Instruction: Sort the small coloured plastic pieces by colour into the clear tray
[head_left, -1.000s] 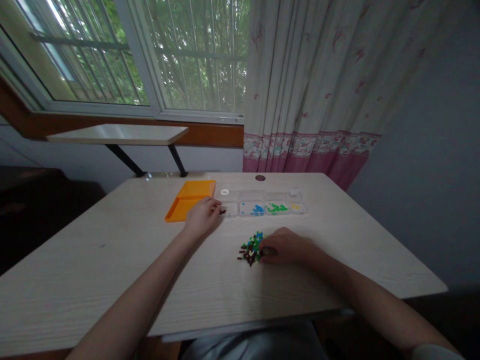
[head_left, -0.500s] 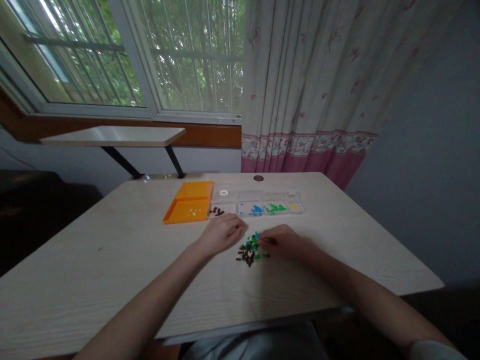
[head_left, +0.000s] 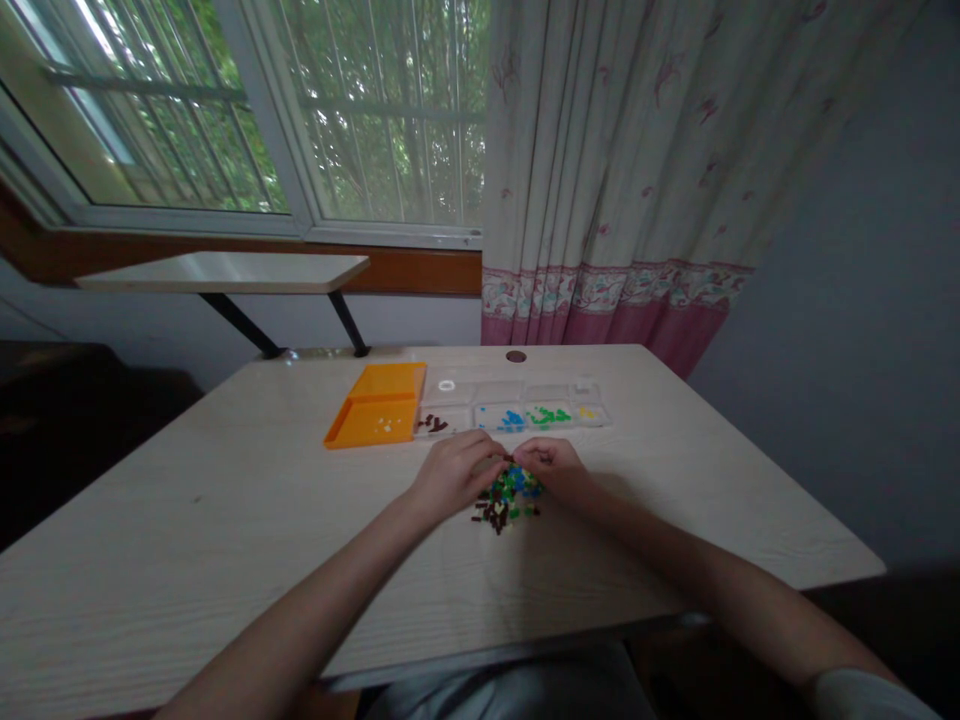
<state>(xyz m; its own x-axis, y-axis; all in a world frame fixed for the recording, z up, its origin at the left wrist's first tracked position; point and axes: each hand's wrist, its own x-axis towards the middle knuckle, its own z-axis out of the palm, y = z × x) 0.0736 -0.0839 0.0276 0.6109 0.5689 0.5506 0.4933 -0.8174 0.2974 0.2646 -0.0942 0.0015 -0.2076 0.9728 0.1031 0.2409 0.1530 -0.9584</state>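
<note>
"What does the head view show?"

"A person's left hand [head_left: 461, 470] and right hand [head_left: 559, 470] meet above a pile [head_left: 496, 513] of mixed pieces, a brown piece [head_left: 509, 458] at their fingertips."

"Which way does it point?"

"Its long axis appears to run left to right, from one hand toward the other, though it is too small to tell its ends apart. The pile lies on the table [head_left: 225, 500], brown bits mostly at its near left, blue and green farther back."

"And the fingers?"

"Curled on both hands, thumbs near forefingers; which hand grips the piece cannot be told."

"What stands around them?"

"Just beyond the hands, a clear box [head_left: 499, 393] stretches left to right, with brown, blue, green and yellow bits in separate compartments. An orange case [head_left: 360, 425] lies open at its left end, white bits in the nearer half. The hands partly cover the pile's far side."

"The edges?"

"The near edge runs before the person's lap, the right edge slants past the right forearm, and tabletop extends on either side of the hands."
</note>
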